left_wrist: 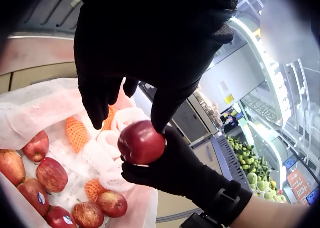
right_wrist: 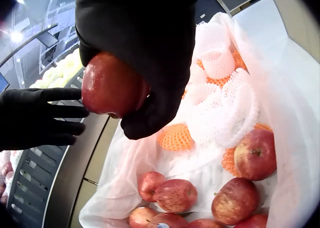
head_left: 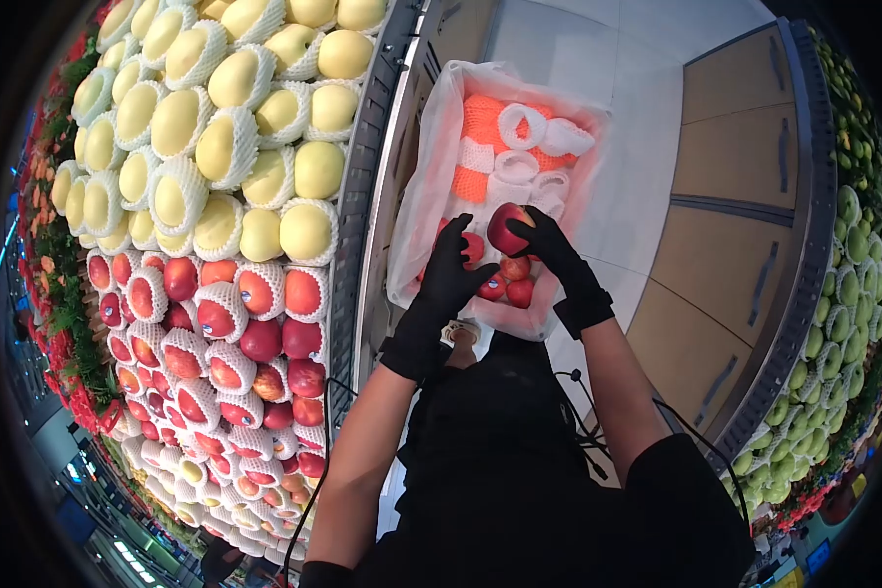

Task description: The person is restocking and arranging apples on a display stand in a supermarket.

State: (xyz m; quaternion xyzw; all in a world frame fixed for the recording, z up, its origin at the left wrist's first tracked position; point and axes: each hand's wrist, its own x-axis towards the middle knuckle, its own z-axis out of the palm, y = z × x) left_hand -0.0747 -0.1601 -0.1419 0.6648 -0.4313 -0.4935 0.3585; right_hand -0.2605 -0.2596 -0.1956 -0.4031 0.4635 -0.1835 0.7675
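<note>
Right hand (head_left: 551, 250) grips a bare red apple (head_left: 505, 231) over the lined box (head_left: 596, 147), left hand (head_left: 448, 270) open, apart from it, near the fruit: one's up, several more apples (head_left: 517, 293) lie below beside loose foam nets (head_left: 515, 168).

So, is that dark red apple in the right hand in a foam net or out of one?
Out: the dark red apple shows bare, shiny skin in the black-gloved right hand, with no foam mesh around it.
</note>
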